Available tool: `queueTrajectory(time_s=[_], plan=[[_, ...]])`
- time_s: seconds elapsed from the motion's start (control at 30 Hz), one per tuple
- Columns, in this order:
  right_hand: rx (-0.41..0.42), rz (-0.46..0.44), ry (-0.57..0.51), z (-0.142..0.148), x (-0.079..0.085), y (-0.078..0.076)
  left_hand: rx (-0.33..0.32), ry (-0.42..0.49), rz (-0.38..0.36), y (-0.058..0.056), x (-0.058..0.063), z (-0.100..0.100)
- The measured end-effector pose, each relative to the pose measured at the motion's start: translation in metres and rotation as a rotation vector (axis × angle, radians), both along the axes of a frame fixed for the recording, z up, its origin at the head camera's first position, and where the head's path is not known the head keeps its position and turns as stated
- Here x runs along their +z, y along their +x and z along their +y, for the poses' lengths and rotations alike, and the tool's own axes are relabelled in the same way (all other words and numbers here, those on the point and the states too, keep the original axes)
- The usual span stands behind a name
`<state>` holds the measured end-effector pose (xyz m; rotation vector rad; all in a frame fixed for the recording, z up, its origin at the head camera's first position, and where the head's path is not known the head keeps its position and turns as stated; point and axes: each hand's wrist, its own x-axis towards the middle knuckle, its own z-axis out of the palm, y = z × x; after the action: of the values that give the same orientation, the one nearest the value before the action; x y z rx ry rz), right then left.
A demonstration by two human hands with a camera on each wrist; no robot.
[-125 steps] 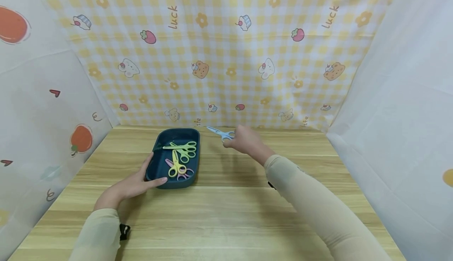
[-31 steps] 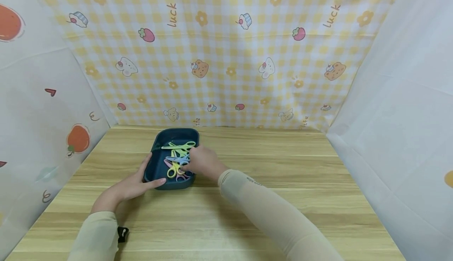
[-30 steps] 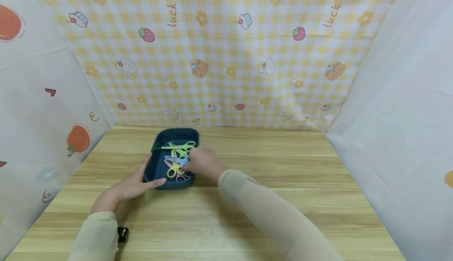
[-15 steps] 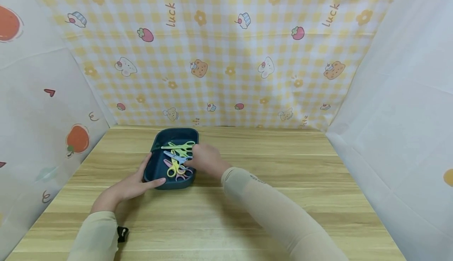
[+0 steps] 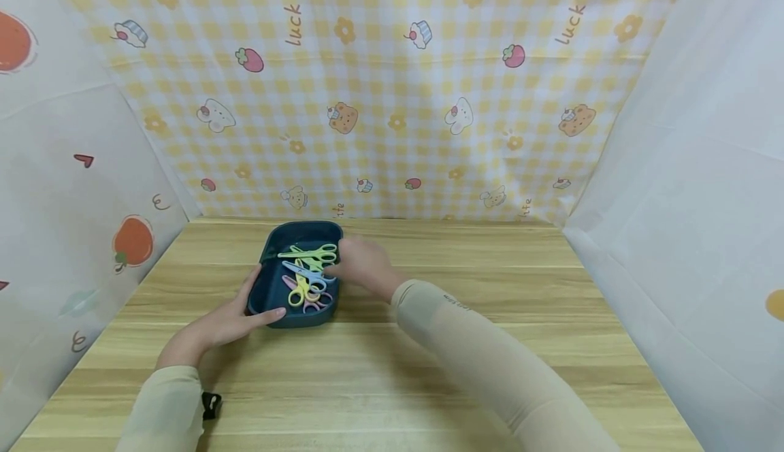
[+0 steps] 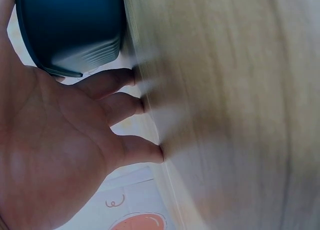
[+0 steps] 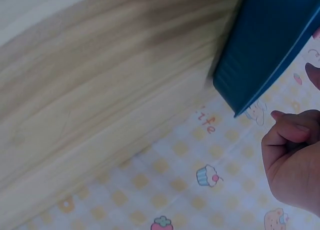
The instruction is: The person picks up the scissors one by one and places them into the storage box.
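My left hand (image 5: 217, 323) rests at the near left corner of a dark blue tray (image 5: 263, 295), its thumb along the near rim. In the left wrist view, the other fingers stretch out with fingertips down by the wooden table. Inside the tray lie light blue scissors (image 5: 300, 271) on top of yellow scissors (image 5: 298, 297), with pink scissors (image 5: 309, 308) partly beneath. Green scissors (image 5: 306, 254) lie towards the back, overlapping. My right hand (image 5: 365, 265) hovers at the right rim, thumb close to the blue handles. In the right wrist view its lower fingers are bent, and nothing is visible in them.
The wooden table (image 5: 465, 357) extends to the right and in front of the tray. A yellow checked cloth (image 5: 392, 159) hangs along the back edge. White cloths stand at the left (image 5: 92, 234) and right (image 5: 686, 200) sides.
My right hand carried the blue scissors left into the tray, let go of them on the yellow scissors, and has drawn back slightly right. My left hand stays at the tray.
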<state>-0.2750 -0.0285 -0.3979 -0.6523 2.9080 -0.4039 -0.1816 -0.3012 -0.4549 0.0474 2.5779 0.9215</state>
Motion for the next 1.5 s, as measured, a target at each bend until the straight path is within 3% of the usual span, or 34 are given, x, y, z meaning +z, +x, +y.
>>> queueTrajectory(time_s=[0.23, 0.43, 0.87, 1.3, 1.5], plan=[[-0.007, -0.042, -0.062, 0.017, 0.021, -0.003, -0.004, -0.016, 0.006, 0.000, 0.004, 0.000], [-0.025, 0.030, -0.041, 0.041, 0.037, -0.005, -0.005, -0.028, 0.014, 0.000, 0.005, 0.001], [-0.098, -0.005, -0.131, 0.108, 0.042, 0.001, -0.011, -0.019, 0.008, 0.002, 0.000, 0.003], [-0.169, -0.080, -0.168, 0.174, 0.014, 0.021, -0.041, -0.055, -0.009, -0.003, 0.007, -0.006], [-0.162, -0.052, -0.014, 0.196, -0.007, 0.037, -0.053, -0.038, 0.005, -0.007, 0.012, -0.004]])
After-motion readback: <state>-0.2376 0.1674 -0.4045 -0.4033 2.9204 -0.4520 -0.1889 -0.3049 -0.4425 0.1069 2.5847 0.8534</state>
